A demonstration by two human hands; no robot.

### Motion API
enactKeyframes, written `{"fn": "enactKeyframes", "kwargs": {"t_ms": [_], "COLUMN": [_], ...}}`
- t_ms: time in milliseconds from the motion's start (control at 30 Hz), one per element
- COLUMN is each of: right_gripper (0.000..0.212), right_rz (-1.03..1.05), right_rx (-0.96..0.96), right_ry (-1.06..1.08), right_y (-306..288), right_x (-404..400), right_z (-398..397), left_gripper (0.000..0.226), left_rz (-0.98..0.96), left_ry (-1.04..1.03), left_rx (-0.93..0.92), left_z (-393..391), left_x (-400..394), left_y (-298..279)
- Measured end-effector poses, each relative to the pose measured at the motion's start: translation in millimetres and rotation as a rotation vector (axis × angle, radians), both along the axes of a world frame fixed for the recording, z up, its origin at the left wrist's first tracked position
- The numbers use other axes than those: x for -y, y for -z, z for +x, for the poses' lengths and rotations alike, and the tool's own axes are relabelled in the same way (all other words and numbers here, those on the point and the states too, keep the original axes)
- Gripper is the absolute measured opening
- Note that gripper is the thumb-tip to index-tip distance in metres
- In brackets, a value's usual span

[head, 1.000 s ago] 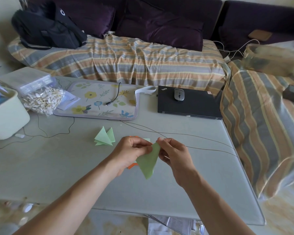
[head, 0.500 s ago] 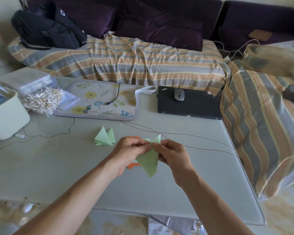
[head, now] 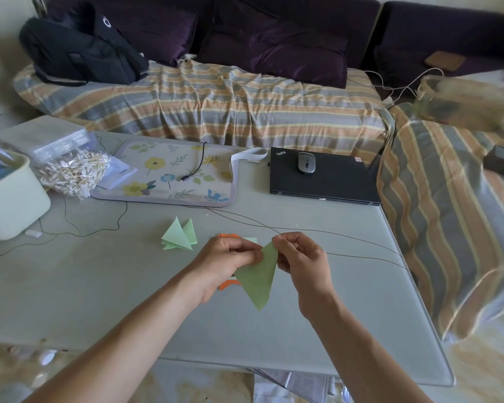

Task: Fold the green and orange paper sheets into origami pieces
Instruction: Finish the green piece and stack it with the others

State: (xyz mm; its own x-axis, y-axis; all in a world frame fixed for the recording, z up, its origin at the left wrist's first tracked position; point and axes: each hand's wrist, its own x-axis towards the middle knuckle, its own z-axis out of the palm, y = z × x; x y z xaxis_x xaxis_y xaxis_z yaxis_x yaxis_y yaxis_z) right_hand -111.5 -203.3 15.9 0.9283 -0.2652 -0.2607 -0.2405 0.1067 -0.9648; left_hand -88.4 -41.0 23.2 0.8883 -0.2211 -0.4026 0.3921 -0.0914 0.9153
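My left hand and right hand both pinch the folded green sheet, held above the table; its raised top flap of half a second ago now lies flat, so I judge one fold closed. Orange paper lies beneath my left hand. A finished green piece rests nearby to the left.

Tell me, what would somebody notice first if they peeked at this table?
Probably the green paper triangle pinched between the left hand and right hand, held above the table's middle. Next, the finished green folded piece lying just left of the hands, and orange paper peeking out beneath them.
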Motion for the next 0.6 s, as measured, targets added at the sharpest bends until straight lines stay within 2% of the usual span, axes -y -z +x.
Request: {"fn": "enactKeyframes", "kwargs": {"t_ms": [167,367,600], "right_gripper": [0.012,0.018,0.015], "right_rz": [-0.046,0.087,-0.043], "right_rx": [0.004,-0.076,-0.035], "right_ry": [0.024,-0.132,-0.098], "right_y": [4.7,6.2,7.6], "right_x": [0.8,3.7,0.7], "right_z": [0.9,0.9,2.4], "left_gripper": [0.006,0.006,0.009], "left_rz": [0.082,0.101,0.084], "left_ry": [-0.001,-0.046,-0.077], "left_rx": [0.022,0.074,0.083], "left_z": [-1.0,1.1,-0.3], "left_x": [1.5,-2.7,-2.4], "left_y": [0.5,5.5,3.9]}}
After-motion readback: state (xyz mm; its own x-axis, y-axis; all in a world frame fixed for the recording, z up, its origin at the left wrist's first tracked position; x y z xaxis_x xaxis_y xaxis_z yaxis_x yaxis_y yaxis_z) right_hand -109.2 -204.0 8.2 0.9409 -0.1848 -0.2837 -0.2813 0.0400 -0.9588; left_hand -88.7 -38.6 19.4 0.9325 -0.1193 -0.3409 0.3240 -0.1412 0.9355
